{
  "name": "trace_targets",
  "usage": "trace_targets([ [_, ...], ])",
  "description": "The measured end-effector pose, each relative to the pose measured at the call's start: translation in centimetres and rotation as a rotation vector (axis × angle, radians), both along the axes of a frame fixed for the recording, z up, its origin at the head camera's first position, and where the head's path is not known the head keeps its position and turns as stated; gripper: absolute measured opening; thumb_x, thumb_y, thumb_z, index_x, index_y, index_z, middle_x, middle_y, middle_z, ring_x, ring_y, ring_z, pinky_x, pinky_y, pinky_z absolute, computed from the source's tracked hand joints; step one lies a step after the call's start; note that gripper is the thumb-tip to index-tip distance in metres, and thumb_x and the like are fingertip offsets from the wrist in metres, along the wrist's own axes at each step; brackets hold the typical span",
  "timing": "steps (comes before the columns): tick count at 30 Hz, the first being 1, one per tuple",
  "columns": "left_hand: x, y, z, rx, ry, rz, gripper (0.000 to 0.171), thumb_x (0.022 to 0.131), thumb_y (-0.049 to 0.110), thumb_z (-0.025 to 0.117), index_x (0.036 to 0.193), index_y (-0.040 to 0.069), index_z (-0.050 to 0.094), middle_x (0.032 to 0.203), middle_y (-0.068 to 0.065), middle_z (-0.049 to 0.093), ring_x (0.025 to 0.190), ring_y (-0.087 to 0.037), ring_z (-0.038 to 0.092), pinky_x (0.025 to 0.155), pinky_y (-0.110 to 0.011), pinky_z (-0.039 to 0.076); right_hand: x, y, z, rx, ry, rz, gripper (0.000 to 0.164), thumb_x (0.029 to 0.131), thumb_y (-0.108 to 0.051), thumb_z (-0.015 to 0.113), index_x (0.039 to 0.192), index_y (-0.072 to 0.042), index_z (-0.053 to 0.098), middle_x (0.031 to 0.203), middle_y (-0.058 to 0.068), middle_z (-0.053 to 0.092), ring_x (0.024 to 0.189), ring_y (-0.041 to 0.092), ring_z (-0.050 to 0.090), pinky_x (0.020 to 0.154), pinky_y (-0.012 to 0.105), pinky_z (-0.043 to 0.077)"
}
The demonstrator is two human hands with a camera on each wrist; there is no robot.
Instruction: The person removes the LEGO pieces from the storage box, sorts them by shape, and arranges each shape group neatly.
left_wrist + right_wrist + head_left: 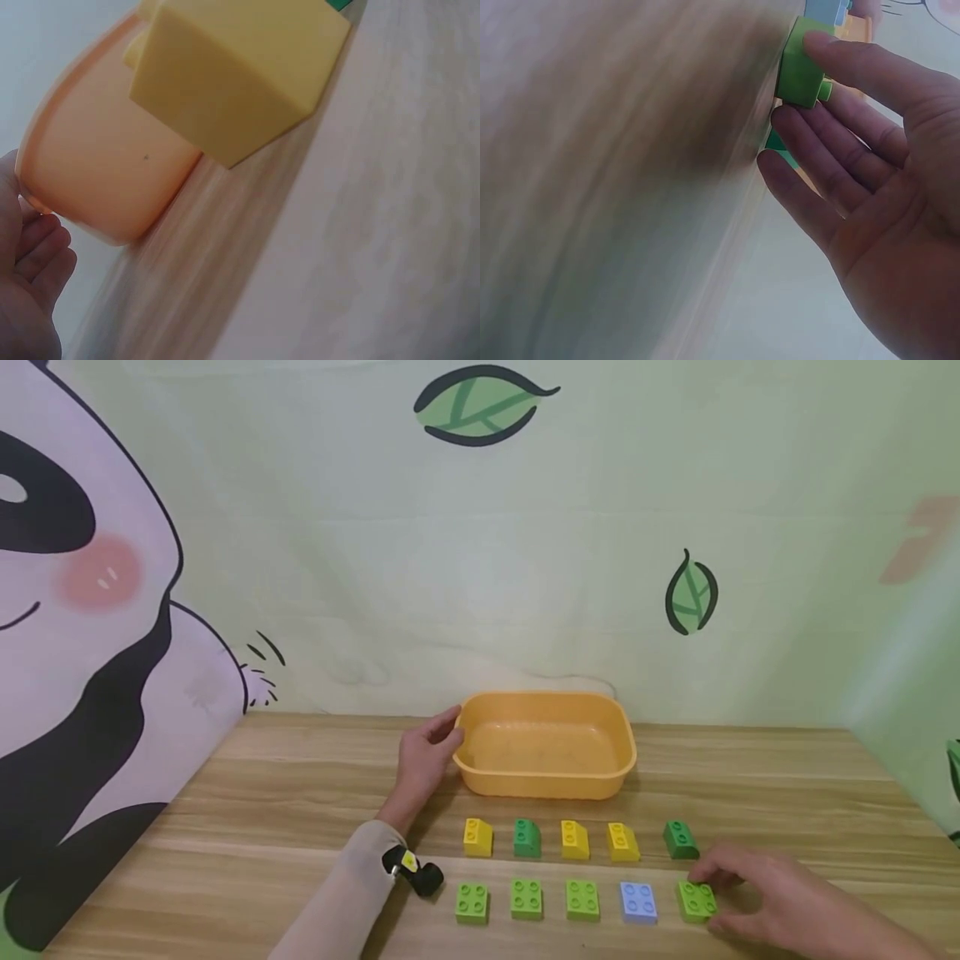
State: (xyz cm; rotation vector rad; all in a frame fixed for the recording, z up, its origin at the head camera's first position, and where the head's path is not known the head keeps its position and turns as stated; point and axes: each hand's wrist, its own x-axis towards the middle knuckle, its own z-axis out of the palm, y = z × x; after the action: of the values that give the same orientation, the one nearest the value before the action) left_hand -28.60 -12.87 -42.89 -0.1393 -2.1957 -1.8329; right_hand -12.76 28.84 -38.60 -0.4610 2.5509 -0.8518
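My left hand (423,756) holds the left end of an orange plastic basin (543,787); in the left wrist view its fingers (46,251) curl below the rim. At the right end of the front row, my right hand (780,893) pinches a light green four-stud brick (696,902) between thumb and fingers. Seen from the right wrist, the thumb presses one side of this brick (802,67), while the lower fingers spread past it. A light blue brick (638,903) sits just left of it, and a dark green sloped brick (681,840) lies behind.
Three more light green bricks (527,900) continue the front row leftward. Behind them stand three yellow sloped bricks (574,840) and another green sloped one (527,838). The wooden table (300,860) ends at a wall cloth printed with a panda (90,610) and leaves.
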Motion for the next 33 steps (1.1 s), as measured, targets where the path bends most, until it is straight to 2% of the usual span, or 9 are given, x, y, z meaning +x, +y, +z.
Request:
trace_targets([
  [7,0.0,0.2,0.1,-0.004,-0.001,-0.005,0.039,0.097,0.001,0.070,0.136,-0.003,0.069,0.132,-0.020,0.071,0.125,-0.033,0.066,0.105,-0.040,0.054,0.0,0.0,0.0,0.006,-0.016,-0.011,0.040,0.085,-0.027,0.090,0.119,-0.019,0.071,0.120,-0.004,0.070,0.105,0.020,0.065,0.088,0.044,0.061],
  [13,-0.2,0.0,0.0,-0.007,0.002,-0.006,0.039,0.097,0.002,0.071,0.136,-0.003,0.069,0.132,-0.019,0.071,0.124,-0.032,0.066,0.104,-0.036,0.055,0.1,-0.3,0.1,0.024,-0.028,-0.020,0.039,0.086,-0.028,0.090,0.119,-0.020,0.071,0.121,-0.004,0.070,0.105,0.019,0.064,0.089,0.046,0.061],
  [18,0.1,-0.3,-0.1,-0.008,0.005,0.007,0.039,0.097,0.001,0.070,0.135,-0.004,0.069,0.132,-0.020,0.071,0.124,-0.034,0.066,0.103,-0.036,0.055,0.1,-0.7,0.2,0.027,-0.062,-0.050,0.044,0.084,-0.033,0.091,0.122,-0.022,0.071,0.126,-0.004,0.069,0.110,0.020,0.064,0.093,0.054,0.058],
  [20,0.3,-0.4,-0.1,-0.011,0.004,0.013,0.039,0.096,0.000,0.070,0.135,-0.004,0.070,0.132,-0.020,0.071,0.124,-0.034,0.066,0.104,-0.038,0.055,0.1,-0.7,0.4,0.003,-0.058,-0.050,0.043,0.085,-0.034,0.090,0.122,-0.021,0.070,0.125,-0.003,0.069,0.110,0.020,0.064,0.093,0.052,0.059],
  [23,0.4,-0.6,0.0,-0.019,-0.003,0.008,0.039,0.097,0.002,0.072,0.135,-0.003,0.070,0.133,-0.019,0.070,0.126,-0.033,0.066,0.105,-0.040,0.054,0.1,-0.6,0.8,-0.041,0.066,-0.014,0.038,0.089,-0.034,0.087,0.121,-0.020,0.070,0.123,-0.003,0.070,0.104,0.015,0.066,0.088,0.041,0.061],
  [27,0.4,-0.6,0.2,-0.014,-0.005,0.003,0.037,0.100,0.011,0.073,0.135,-0.001,0.071,0.134,-0.016,0.071,0.125,-0.031,0.067,0.104,-0.040,0.055,-0.1,-0.7,1.5,-0.098,0.353,0.038,0.027,0.095,-0.029,0.082,0.118,-0.019,0.071,0.116,-0.006,0.072,0.095,0.005,0.067,0.079,0.030,0.062],
  [30,0.5,-0.9,0.2,-0.025,-0.001,0.015,0.039,0.102,0.020,0.073,0.137,0.003,0.072,0.136,-0.014,0.071,0.124,-0.030,0.067,0.105,-0.042,0.054,-0.6,-1.2,2.4,-0.124,0.493,0.053,0.023,0.097,-0.023,0.081,0.117,-0.020,0.071,0.112,-0.008,0.073,0.094,0.002,0.066,0.078,0.030,0.062],
  [33,0.8,-1.6,0.5,-0.058,0.021,0.021,0.042,0.103,0.026,0.071,0.140,0.007,0.070,0.140,-0.013,0.068,0.128,-0.030,0.065,0.109,-0.044,0.052,-1.4,-1.9,3.6,-0.118,0.584,0.046,0.023,0.097,-0.019,0.080,0.119,-0.020,0.072,0.114,-0.008,0.072,0.097,0.007,0.067,0.080,0.033,0.062],
])
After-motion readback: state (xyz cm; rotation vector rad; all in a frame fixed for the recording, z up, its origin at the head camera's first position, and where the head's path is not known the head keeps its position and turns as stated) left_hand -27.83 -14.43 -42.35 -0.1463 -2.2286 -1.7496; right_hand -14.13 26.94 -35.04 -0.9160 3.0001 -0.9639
